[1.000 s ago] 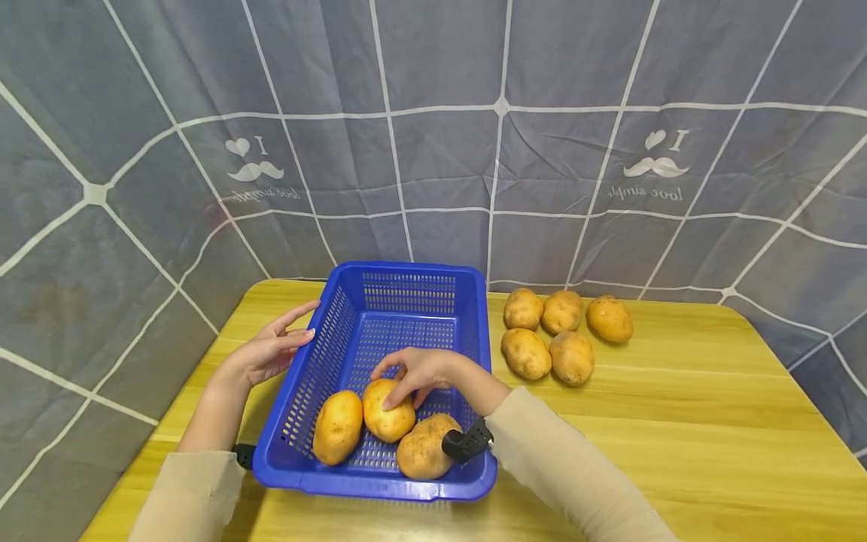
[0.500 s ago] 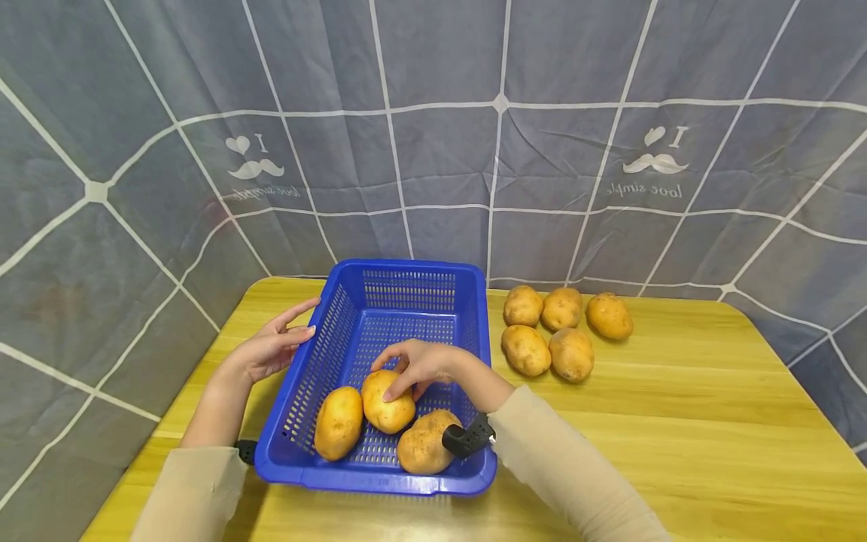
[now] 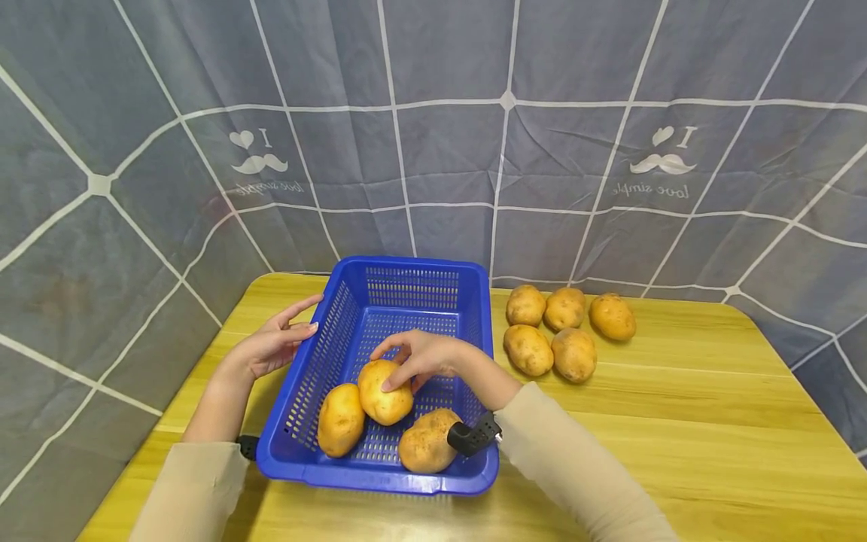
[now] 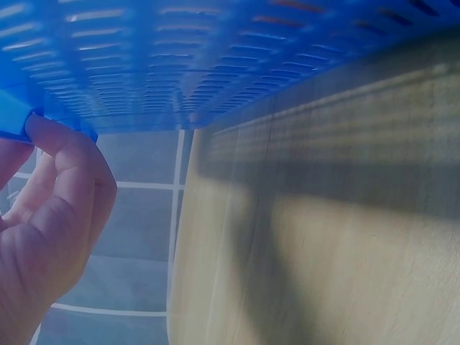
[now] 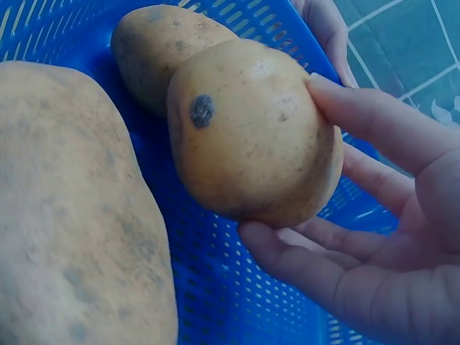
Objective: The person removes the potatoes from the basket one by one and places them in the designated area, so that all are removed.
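In the head view, a blue plastic basket (image 3: 406, 260) with slotted walls stands on the wooden table. My right hand (image 3: 423, 357) is inside it, gripping a yellow potato (image 3: 383, 397) between thumb and fingers. A dark round spot marks this potato (image 5: 244, 136) in the right wrist view. Beside it lie a longer potato (image 3: 341, 420) on the left and a larger brownish potato (image 3: 427, 443) nearer the front, partly behind my wrist strap. My left hand (image 3: 274, 346) touches the outside of the basket's left rim with its fingertips; the left wrist view shows this hand (image 4: 54, 208) under the rim.
Several more potatoes (image 3: 529, 350) lie grouped on the table (image 3: 698, 421) right of the basket. A grey curtain (image 3: 447, 158) with white lines hangs behind the table and along its left side. Black straps (image 3: 474, 434) with wrist cameras sit on both wrists.
My right hand and the gripped potato have shifted slightly up in the head view, away from the brownish potato. The left hand stays at the rim.
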The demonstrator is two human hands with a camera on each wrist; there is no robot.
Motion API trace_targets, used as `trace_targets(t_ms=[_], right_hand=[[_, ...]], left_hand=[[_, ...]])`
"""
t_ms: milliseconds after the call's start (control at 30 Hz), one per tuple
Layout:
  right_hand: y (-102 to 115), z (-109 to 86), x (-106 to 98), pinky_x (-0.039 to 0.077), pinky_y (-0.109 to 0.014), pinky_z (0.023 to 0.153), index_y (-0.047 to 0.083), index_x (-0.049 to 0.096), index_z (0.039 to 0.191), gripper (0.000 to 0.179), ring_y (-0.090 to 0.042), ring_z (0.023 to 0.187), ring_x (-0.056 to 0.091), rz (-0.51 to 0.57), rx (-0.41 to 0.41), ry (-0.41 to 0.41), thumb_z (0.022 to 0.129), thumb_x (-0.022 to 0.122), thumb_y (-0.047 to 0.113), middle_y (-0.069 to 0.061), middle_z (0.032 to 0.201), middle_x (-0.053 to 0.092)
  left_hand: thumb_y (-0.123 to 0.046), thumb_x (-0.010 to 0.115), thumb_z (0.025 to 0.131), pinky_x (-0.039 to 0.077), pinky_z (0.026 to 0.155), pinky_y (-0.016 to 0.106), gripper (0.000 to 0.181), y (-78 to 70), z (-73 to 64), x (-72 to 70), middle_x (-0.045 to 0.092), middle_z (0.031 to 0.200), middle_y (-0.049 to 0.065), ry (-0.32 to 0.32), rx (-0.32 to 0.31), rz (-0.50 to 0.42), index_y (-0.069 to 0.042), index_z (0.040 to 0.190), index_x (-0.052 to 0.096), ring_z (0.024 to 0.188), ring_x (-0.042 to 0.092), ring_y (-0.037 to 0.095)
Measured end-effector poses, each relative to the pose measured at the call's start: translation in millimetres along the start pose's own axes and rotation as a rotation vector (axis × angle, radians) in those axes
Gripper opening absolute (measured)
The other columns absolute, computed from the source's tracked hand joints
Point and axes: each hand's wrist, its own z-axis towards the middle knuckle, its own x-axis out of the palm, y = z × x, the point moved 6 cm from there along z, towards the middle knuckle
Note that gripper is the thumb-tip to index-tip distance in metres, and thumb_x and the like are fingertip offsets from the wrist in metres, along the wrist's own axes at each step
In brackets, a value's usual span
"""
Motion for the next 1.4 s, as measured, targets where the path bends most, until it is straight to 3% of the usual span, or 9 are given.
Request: trace_targets(t_ms=[500,1167,1400], right_hand=[[14.6,-16.1,-13.1,0.055,-0.034,0.063,0.009,0.057,0.121,0.049,-0.018,0.082,0.059,-0.001,-0.036,-0.044,0.076,0.074,0.002,-0.012,0.103,0.058],[19.5,-38.4,-26.7,0.055,-0.033,0.068,0.009,0.057,0.124,0.051,-0.02,0.082,0.059,0.019,-0.08,-0.089,0.076,0.074,0.001,-0.012,0.108,0.057],[21.3,-49.4,-30.5,0.055,-0.033,0.069,0.008,0.057,0.125,0.052,-0.02,0.085,0.059,0.019,-0.101,-0.106,0.077,0.073,0.002,-0.014,0.113,0.055]], left_hand=[[0.003,0.044,0.096,0.056,0.071,0.028,0.05,0.3,0.0,0.3,0.066,0.095,0.005,0.004,-0.003,-0.016,-0.02,0.139,0.033,0.081,0.065,0.016],[0.004,0.042,0.096,0.056,0.071,0.028,0.045,0.5,-0.5,-1.8,0.067,0.095,0.005,0.018,0.007,-0.021,-0.026,0.13,0.044,0.081,0.065,0.015],[0.003,0.043,0.096,0.056,0.071,0.028,0.046,0.1,0.3,-0.5,0.067,0.095,0.005,0.014,0.003,-0.029,-0.023,0.133,0.039,0.08,0.065,0.015]])
